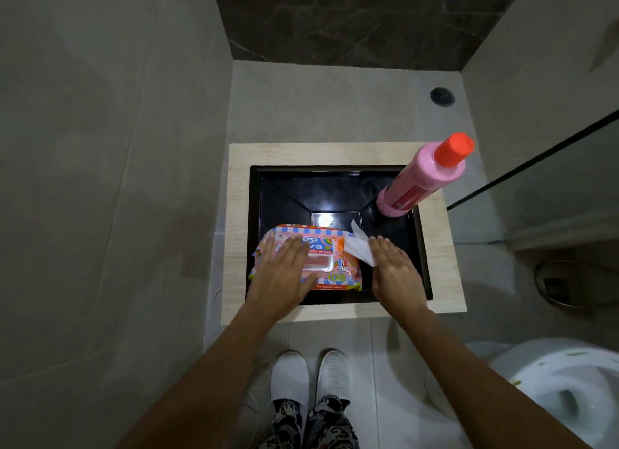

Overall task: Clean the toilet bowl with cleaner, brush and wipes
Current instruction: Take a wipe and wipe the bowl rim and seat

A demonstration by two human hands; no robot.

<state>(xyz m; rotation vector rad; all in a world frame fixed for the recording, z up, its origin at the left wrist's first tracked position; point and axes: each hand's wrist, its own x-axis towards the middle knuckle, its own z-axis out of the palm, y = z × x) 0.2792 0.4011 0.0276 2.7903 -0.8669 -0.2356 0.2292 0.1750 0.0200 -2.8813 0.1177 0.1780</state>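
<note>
Step in hand, by the look of it: drawing a wipe (pixel 360 244) out of the wipe pack (pixel 335 266), lying in the near left part of the black sink (pixel 422 247). Left hand (pixel 281 274) flat on the pack, fingers straight and close together, pressing it down. Right hand (pixel 395 271) just right of the pack, over the sink; wipe running from the pack's top under its fingers (pixel 382 247), apparently pinched, thumb hidden. Next move likely calls for tearing the sheet free and turning to the toilet (pixel 576 381), right of the sink. Pink cleaner bottle (pixel 422 177) upright in the sink's far right corner
</note>
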